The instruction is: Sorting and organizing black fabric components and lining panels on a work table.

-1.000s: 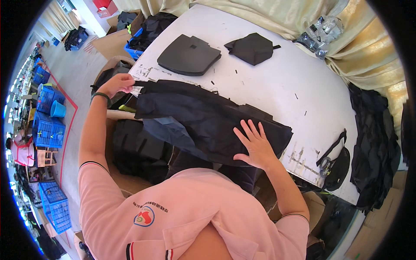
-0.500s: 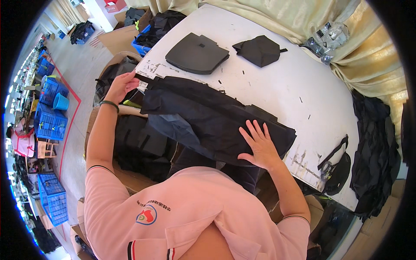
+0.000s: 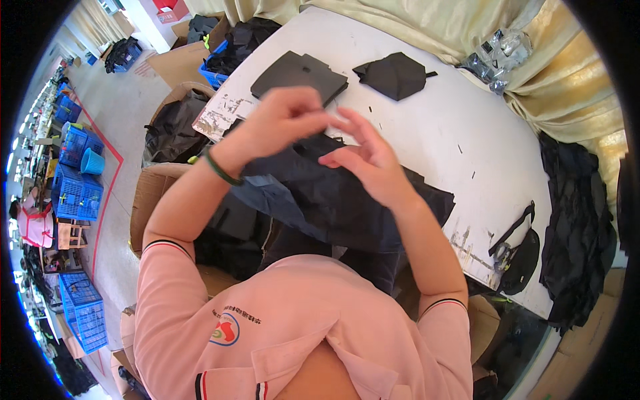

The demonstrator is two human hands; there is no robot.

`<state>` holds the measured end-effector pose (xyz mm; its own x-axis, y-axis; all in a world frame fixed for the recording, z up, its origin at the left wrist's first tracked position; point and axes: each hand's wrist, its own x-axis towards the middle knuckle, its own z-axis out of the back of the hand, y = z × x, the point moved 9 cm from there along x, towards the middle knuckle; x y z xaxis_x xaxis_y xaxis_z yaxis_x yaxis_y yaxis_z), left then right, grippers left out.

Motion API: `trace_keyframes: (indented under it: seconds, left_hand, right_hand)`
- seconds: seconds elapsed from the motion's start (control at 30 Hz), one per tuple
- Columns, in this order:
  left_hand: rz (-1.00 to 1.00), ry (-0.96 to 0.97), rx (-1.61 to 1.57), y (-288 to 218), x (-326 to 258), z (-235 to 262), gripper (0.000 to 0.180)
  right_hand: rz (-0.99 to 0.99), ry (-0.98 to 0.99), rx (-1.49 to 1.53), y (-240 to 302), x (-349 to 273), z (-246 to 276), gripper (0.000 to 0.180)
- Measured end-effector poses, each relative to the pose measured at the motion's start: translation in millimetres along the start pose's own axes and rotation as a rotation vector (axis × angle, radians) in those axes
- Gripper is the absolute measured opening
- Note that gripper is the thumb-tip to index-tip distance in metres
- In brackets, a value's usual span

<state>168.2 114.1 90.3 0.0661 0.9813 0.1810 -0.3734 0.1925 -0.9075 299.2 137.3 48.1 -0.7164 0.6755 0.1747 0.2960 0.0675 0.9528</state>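
My left hand (image 3: pixel 283 125) is raised above the black fabric piece (image 3: pixel 360 200), its fingers curled and thumb stretched toward the right. Whatever it pinches, if anything, is too small and blurred to make out. My right hand (image 3: pixel 370 160) hovers beside it, thumb and fingers apart, with its upper fingertips close to the left thumb. Under both hands the fabric lies along the table's near edge, its dark grey underside folded out at the left. Behind my left hand sits a stack of dark grey panels (image 3: pixel 300 75), partly hidden.
A folded black piece (image 3: pixel 397 77) lies farther back on the white table (image 3: pixel 427 140). A small black pouch with a strap (image 3: pixel 521 263) rests at the right, near a heap of black fabric (image 3: pixel 577 233). Cardboard boxes (image 3: pixel 150 200) with black pieces stand at the left.
My left hand has left the fabric's left end and moved right and up. My right hand has lifted off the fabric and come left, so both now meet above it.
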Motion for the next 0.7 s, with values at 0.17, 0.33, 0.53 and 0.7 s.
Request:
trace_keyframes:
  seconds: [0.17, 0.33, 0.53, 0.7]
  left_hand:
    - [0.040, -0.113, -0.148, 64, 53, 31, 0.034]
    - [0.052, -0.132, 1.074, 218, 60, 52, 0.070]
    - [0.258, 0.020, 0.945, 228, 79, 56, 0.068]
    - [0.216, -0.074, 0.851, 222, 72, 62, 0.040]
  right_hand:
    - [-0.048, -0.018, -0.110, -20, 2, 20, 0.015]
    - [-0.117, -0.092, -0.089, -35, -4, 30, 0.008]
    - [-0.137, -0.108, -0.156, -37, -15, 43, 0.012]
    - [-0.110, -0.122, -0.160, -45, -9, 37, 0.015]
